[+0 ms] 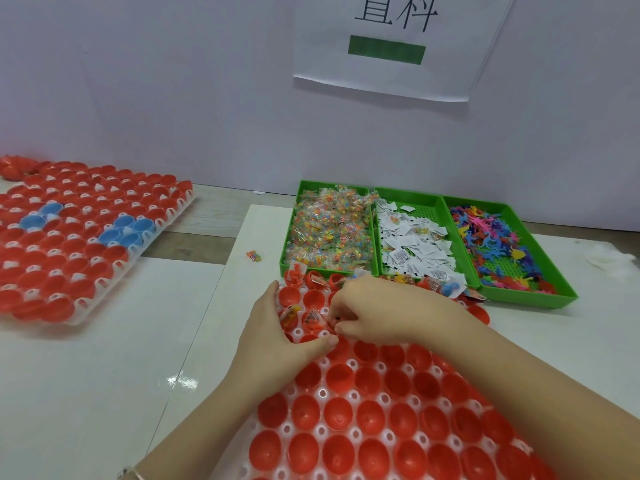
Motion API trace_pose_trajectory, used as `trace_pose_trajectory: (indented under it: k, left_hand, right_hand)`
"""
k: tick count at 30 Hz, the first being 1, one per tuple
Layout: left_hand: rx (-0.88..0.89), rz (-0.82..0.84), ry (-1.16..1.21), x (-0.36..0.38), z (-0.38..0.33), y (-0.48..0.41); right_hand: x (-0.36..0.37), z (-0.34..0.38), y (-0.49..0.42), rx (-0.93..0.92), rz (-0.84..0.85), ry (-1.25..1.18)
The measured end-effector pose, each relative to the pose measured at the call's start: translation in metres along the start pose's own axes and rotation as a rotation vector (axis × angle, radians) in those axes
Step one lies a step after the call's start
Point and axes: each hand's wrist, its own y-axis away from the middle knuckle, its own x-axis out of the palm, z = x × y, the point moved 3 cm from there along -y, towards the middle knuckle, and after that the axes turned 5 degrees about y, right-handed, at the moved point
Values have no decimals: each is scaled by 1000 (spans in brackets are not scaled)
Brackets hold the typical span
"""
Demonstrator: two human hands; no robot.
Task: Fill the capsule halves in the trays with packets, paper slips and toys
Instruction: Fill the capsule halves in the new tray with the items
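Near tray (321, 393), lower centre: cropped by bottom edge; far rows hidden beneath left hand (275, 337) and right hand (374, 310). Far tray (134, 250), left: cropped by left edge, near corner blurred. Wall sheet (391, 81), top: cropped, characters halved. Small item (336, 319) pinched under right fingertips: too small to identify. Paper slips (412, 244): print unreadable. White lump (613, 258), right edge: blurred, unidentified.

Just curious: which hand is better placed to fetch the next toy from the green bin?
Probably the right hand: the toy bin sits far right, on its side, while the left hand rests on the capsule tray.
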Motion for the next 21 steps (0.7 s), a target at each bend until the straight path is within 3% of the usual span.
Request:
trace_pose_trajectory:
  k: [8, 21]
  left_hand:
    - [7, -4, 17, 0, 0, 0]
    - [-2, -8, 48, -1, -8, 4]
  right_hand:
    - [-1, -15, 5, 73, -170, -242]
    - [0, -22, 14, 29, -273, -275]
